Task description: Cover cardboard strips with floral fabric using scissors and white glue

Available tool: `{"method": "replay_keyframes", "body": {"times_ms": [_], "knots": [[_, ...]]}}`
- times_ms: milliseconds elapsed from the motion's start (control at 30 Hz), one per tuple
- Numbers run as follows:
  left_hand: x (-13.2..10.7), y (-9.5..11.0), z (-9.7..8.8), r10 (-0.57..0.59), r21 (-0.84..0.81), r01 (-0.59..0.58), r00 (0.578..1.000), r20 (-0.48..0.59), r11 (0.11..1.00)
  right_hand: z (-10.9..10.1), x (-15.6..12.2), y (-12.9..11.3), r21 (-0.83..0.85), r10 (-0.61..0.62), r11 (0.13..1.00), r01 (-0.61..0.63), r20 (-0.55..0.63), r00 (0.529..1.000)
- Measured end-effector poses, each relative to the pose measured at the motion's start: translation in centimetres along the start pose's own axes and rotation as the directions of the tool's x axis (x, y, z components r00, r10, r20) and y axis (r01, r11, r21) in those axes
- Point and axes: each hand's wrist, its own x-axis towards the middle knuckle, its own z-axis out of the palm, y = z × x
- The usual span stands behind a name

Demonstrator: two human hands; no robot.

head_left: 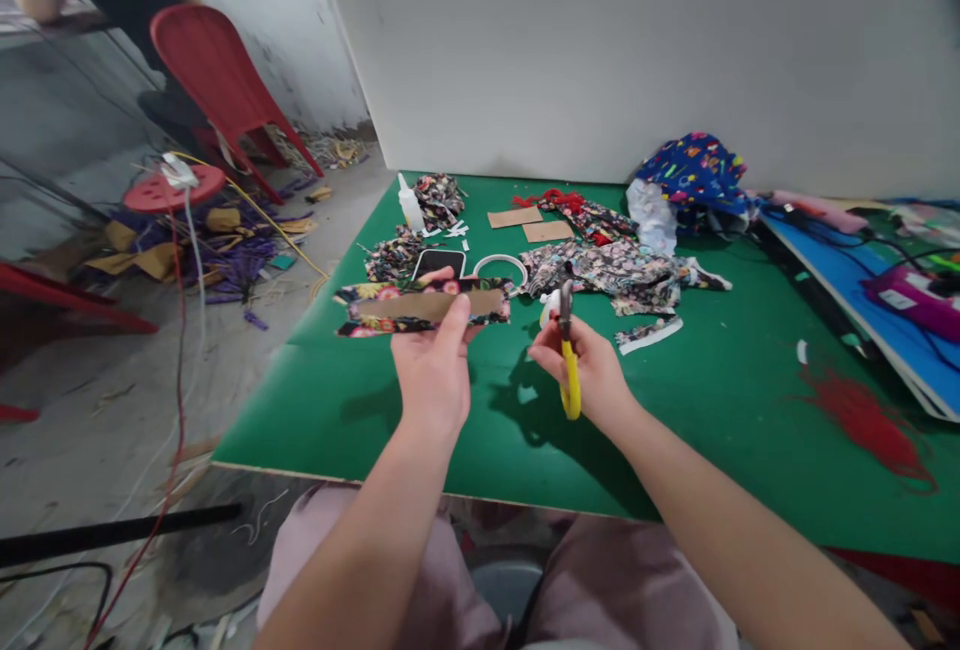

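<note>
My left hand (pixel 431 375) is closed on a strip of dark floral fabric (pixel 346 316), thumb on top. A brown cardboard strip (pixel 397 306) lies along the fabric's middle, and the fabric edges stick out around it. In my right hand (pixel 596 370) is a pair of scissors (pixel 571 380) with yellow handles, its dark blades pointing away from me. A small white object (pixel 551 308) shows just behind the scissors; I cannot tell whether my fingers touch it. Beyond my left hand lie a phone-like device (pixel 439 262) and a white ring-shaped roll (pixel 480 266).
Floral fabric pieces (pixel 600 270), cardboard rectangles (pixel 514 218) and a white squeeze bottle (pixel 409 202) lie on the green table (pixel 480 450). Blue patterned cloth (pixel 690 175), a blue board (pixel 862 300) and red threads (pixel 870 420) are right. A person sits near a red chair (pixel 210 60).
</note>
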Motion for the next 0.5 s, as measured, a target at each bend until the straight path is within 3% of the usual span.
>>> {"method": "replay_keyframes", "body": {"times_ms": [133, 267, 400, 433, 467, 500], "knots": [[-1.3, -1.2, 0.6, -0.077, 0.066, 0.077, 0.997, -0.002, 0.995, 0.0, 0.7, 0.3, 0.351, 0.016, 0.937, 0.005, -0.056, 0.998], [-2.4, -2.6, 1.2, -0.194, 0.066, 0.191, 0.98, 0.051, 0.979, -0.2, 1.1, 0.9, 0.458, 0.037, 0.888, 0.024, -0.125, 0.991], [-1.9, -2.7, 1.3, -0.318, 0.229, 0.278, 0.934, 0.161, 0.933, -0.5, 1.3, 1.3, 0.48, 0.056, 0.877, 0.036, -0.175, 0.983], [-1.7, -2.1, 1.1, -0.285, 0.261, 0.243, 0.949, 0.136, 0.934, -0.6, 1.4, 1.3, 0.472, 0.065, 0.881, 0.037, -0.196, 0.978], [-1.4, -1.3, 0.8, -0.18, 0.285, 0.161, 0.983, 0.042, 0.945, -0.7, 1.5, 1.3, 0.464, 0.075, 0.885, 0.037, -0.22, 0.973], [-1.4, -0.2, 0.5, -0.001, 0.333, 0.023, 0.998, -0.065, 0.943, -0.8, 1.5, 1.3, 0.457, 0.082, 0.889, 0.04, -0.244, 0.966]]}}
